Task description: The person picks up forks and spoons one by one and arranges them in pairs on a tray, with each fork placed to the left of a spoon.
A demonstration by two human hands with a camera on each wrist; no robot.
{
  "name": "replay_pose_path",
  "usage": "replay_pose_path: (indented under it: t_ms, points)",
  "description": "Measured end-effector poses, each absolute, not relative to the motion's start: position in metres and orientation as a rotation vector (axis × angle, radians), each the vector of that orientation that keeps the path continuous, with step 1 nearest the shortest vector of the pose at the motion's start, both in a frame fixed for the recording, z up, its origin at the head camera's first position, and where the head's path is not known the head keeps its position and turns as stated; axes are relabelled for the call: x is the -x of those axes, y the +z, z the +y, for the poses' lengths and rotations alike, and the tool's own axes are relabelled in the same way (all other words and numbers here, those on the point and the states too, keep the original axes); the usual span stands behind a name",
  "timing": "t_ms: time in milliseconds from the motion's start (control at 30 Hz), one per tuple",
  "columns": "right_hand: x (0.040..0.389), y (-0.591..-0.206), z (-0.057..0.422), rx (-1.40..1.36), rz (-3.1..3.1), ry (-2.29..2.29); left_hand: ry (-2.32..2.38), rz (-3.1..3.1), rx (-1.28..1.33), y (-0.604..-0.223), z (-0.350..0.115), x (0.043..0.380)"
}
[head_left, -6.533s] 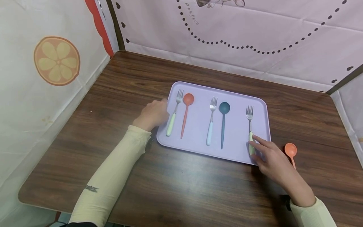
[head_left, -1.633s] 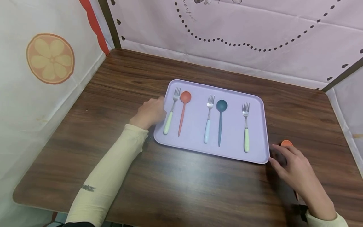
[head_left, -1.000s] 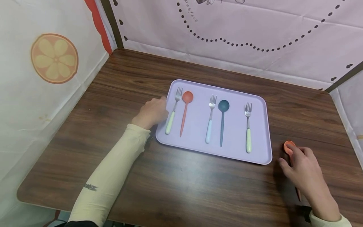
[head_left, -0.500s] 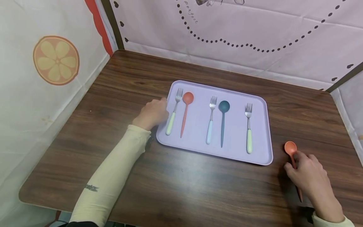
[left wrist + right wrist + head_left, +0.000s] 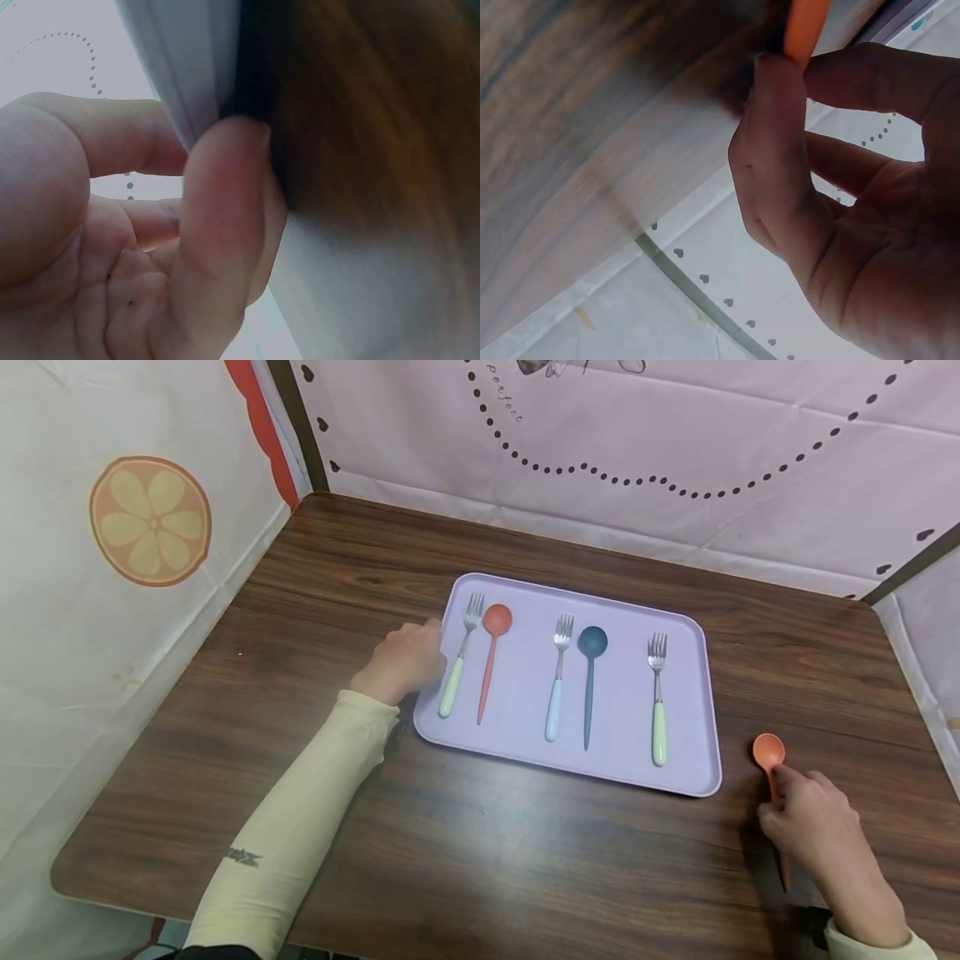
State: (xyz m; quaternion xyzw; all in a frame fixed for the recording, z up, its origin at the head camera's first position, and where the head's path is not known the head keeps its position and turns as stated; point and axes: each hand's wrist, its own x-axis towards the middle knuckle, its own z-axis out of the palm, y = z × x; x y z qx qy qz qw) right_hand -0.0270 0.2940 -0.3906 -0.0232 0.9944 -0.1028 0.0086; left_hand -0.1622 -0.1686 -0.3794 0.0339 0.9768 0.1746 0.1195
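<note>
On the right of the table lies an orange spoon (image 5: 768, 750), bowl pointing away from me. My right hand (image 5: 821, 827) pinches its handle between thumb and fingers; in the right wrist view the orange handle (image 5: 807, 30) shows between the fingertips. My left hand (image 5: 401, 662) grips the left rim of a lilac tray (image 5: 622, 710), and the left wrist view shows thumb and fingers on the tray's edge (image 5: 184, 67). Inside the tray are a green-handled fork (image 5: 452, 687), a coral spoon (image 5: 497, 620), a light-blue-handled fork (image 5: 554, 706), a teal spoon (image 5: 592, 642) and another green-handled fork (image 5: 658, 735).
The dark wooden table (image 5: 480, 860) carries the tray and the orange spoon. A pink printed cloth (image 5: 600, 435) hangs behind the table, and a white cloth (image 5: 60, 635) with an orange-slice print borders its left side.
My right hand has left the right-hand green-handled fork on the tray, moved right, and taken hold of the orange spoon's handle. My left hand keeps its place on the tray rim.
</note>
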Motion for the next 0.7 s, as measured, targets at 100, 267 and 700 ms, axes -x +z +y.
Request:
replay_pose_path:
  t_ms: [100,267,700]
  points:
    - [0.0281,-0.3913,0.2933,0.089,3.12,-0.328,0.513,2.852,-0.096,-0.3796,-0.1686,0.1622]
    - [0.0298,-0.3908,0.2915,0.089,3.12,-0.338,0.515,2.854,-0.098,-0.3806,-0.1689,0.1626]
    - [0.0337,-0.3873,0.2855,0.108,3.153,-0.376,0.513,2.853,-0.103,-0.3799,-0.1689,0.162]
